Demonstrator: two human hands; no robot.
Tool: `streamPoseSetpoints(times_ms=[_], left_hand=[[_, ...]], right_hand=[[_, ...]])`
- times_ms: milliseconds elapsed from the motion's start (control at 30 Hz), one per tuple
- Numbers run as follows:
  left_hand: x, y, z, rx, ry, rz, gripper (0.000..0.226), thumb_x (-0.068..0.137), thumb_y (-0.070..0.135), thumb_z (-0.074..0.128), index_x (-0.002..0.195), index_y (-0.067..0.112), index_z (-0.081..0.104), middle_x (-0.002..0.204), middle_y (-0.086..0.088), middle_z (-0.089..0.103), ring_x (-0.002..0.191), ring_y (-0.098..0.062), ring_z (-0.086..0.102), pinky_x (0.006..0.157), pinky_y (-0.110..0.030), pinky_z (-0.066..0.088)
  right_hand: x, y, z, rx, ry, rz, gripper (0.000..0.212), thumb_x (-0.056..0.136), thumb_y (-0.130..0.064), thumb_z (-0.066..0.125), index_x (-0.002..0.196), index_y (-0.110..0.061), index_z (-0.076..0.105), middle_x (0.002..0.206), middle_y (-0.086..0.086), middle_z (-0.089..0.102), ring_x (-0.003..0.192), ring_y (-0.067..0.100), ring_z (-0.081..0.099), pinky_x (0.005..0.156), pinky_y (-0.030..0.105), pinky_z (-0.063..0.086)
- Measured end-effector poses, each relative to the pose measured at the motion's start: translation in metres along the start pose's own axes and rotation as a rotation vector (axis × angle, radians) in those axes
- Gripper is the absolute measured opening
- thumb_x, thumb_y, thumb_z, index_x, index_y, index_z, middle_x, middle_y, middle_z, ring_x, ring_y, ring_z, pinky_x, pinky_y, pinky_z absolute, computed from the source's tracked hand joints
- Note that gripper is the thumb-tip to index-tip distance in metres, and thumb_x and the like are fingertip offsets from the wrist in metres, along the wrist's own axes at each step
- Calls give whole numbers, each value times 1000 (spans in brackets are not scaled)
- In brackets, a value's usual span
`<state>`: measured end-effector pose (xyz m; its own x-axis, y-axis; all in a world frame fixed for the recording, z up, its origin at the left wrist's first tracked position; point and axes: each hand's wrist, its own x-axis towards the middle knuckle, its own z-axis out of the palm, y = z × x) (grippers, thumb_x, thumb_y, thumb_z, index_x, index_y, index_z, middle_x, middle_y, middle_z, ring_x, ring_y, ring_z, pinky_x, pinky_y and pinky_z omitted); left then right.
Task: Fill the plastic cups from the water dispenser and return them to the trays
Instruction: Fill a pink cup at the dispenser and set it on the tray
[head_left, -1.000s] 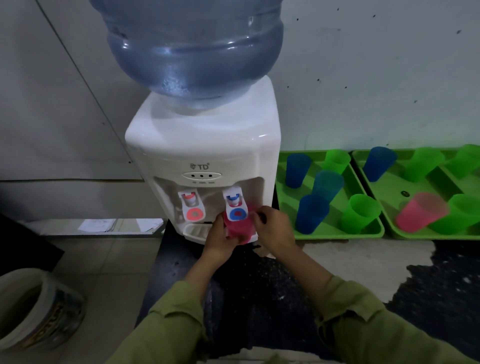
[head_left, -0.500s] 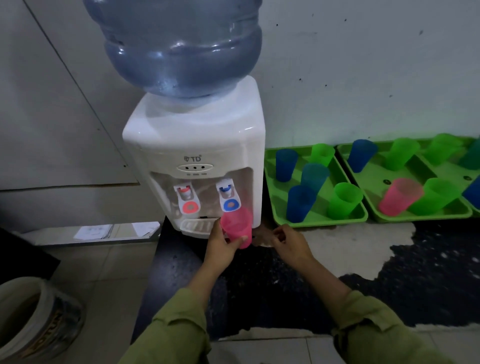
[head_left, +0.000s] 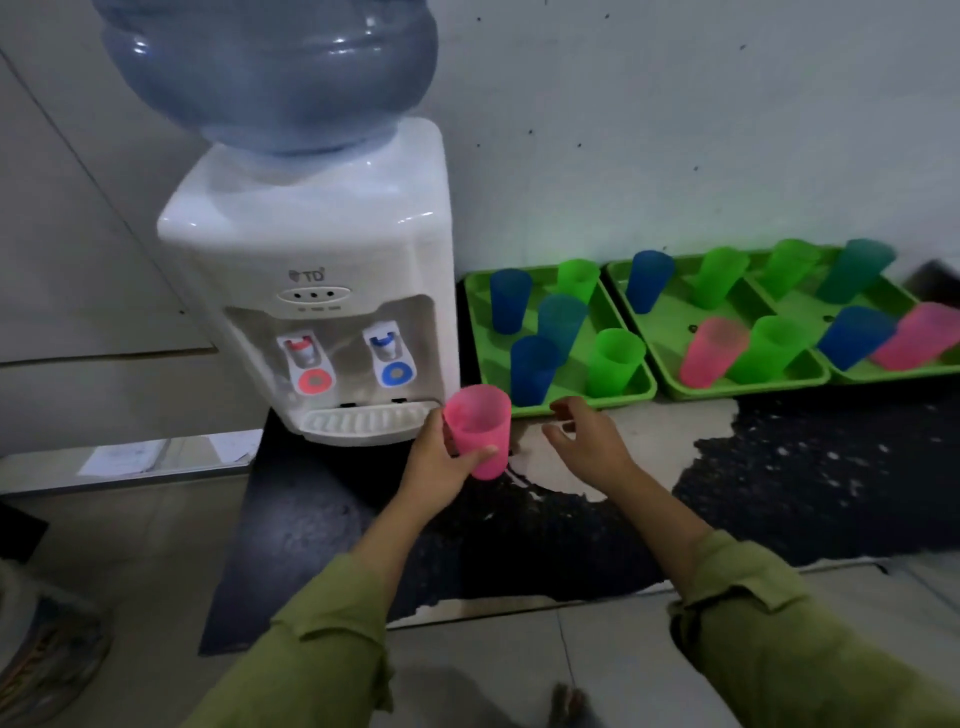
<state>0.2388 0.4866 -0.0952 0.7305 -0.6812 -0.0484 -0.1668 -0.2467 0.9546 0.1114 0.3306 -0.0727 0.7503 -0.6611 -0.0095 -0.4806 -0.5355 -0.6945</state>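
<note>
My left hand (head_left: 439, 460) grips an upright pink cup (head_left: 480, 428) just right of the white water dispenser (head_left: 322, 291), clear of its blue tap (head_left: 387, 353) and drip tray (head_left: 366, 418). My right hand (head_left: 584, 441) hovers right of the cup, fingers loosely curled, holding nothing. Three green trays stand along the wall: the nearest tray (head_left: 582, 402) holds blue, teal and green cups, the middle tray (head_left: 670, 343) has a pink cup (head_left: 711, 351) among green and blue ones, and the far tray (head_left: 883, 371) holds more.
A large blue water bottle (head_left: 270, 73) sits on top of the dispenser, which also has a red tap (head_left: 304, 358). The dark counter (head_left: 779, 493) has worn pale patches. A bucket (head_left: 47, 660) stands on the tiled floor at lower left.
My left hand has drawn the pink cup away from under the blue tap, down and to the right. My right hand has left the tap and dropped beside the cup.
</note>
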Motion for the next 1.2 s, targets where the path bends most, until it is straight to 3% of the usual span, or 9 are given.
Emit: streamPoseSetpoints(times_ms=[67,167,267,433,533,667,933,1033,1200], left_hand=[[8,22,12,-19,-33,36,58,70,17,80,115,28,44,106,13,55,93,2,53,69,-4,45],[28,54,36,2,-62,106,61,70,18,80,121,22,45,109,10,55,97,-3,54,81,-20,49],[53,91,73,19,-54,201,59,69,17,81,117,20,47,105,13,57,91,6,53,76,-3,41],[100,143,138,-38,-44,230,59,68,15,81,116,20,47,114,3,58,109,-14,56,94,-26,43],[127,169,177,-3,-11,224,63,67,25,82,119,22,47,116,4,56,107,-13,54,88,-25,42],[157,188,231,4,33,196,64,67,26,82,119,18,46,113,6,55,104,-14,57,82,-24,45],[227,193,324,130,-3,113,83,65,20,84,132,16,36,127,-6,50,111,-20,52,96,-33,45],[248,184,348,194,-35,62,83,65,16,82,132,16,34,120,-1,45,107,-19,49,87,-27,41],[275,166,382,304,-48,-47,76,64,12,80,125,12,33,111,-1,43,98,-18,48,72,-23,38]], right_hand=[[5,4,-21,12,52,-6,37,88,-19,61,121,-2,53,120,13,62,108,27,60,92,34,46],[19,16,-58,-3,126,-25,34,89,-19,61,118,-2,56,117,12,63,104,26,60,90,32,45],[41,37,-103,-5,182,-63,32,89,-20,61,116,-3,57,114,12,65,101,25,62,90,35,48],[86,74,-176,-60,223,-135,26,88,-20,62,110,-5,59,108,10,67,95,24,64,78,24,42],[117,101,-216,-74,200,-137,28,88,-18,62,111,-3,59,111,14,66,99,28,63,87,33,47],[154,142,-255,-140,117,-82,34,87,-20,61,116,-2,58,118,15,64,107,29,60,91,34,46],[222,233,-310,-247,-63,68,33,90,-24,58,115,-3,58,118,17,62,110,30,57,87,31,42],[237,261,-316,-266,-107,111,30,92,-19,54,113,1,58,119,21,61,110,33,56,88,35,42],[254,302,-309,-301,-190,174,38,95,-21,48,128,-2,50,131,21,53,119,33,51,93,32,40]])
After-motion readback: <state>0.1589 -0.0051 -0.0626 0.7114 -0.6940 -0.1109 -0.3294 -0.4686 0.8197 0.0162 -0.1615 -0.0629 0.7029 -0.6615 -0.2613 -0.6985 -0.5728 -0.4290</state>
